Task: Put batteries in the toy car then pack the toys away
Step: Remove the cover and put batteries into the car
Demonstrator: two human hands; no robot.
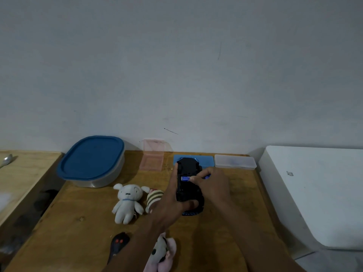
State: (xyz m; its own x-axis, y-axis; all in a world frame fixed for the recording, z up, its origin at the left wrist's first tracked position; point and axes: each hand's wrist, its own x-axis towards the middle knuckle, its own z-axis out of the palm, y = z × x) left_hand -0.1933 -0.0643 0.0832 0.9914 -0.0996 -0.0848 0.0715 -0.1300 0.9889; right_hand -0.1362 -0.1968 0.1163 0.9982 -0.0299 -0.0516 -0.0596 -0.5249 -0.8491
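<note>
Squarely between hands (171,203): toy car (189,165), battery (184,178).

- A wooden table (78,232) stands against a plain pale wall (176,65) that bears a short dark streak (170,131).
- A clear pink box (152,160) sits open at the table's far edge, its lid leaning on the wall.
- A flat blue case (207,160) lies right of it, touching a frosted clear case (234,162).
- A spoon (6,160) rests on a second wooden surface (23,173) at the left.
- A large white slab (318,193) lies beside the table's right edge.
</note>
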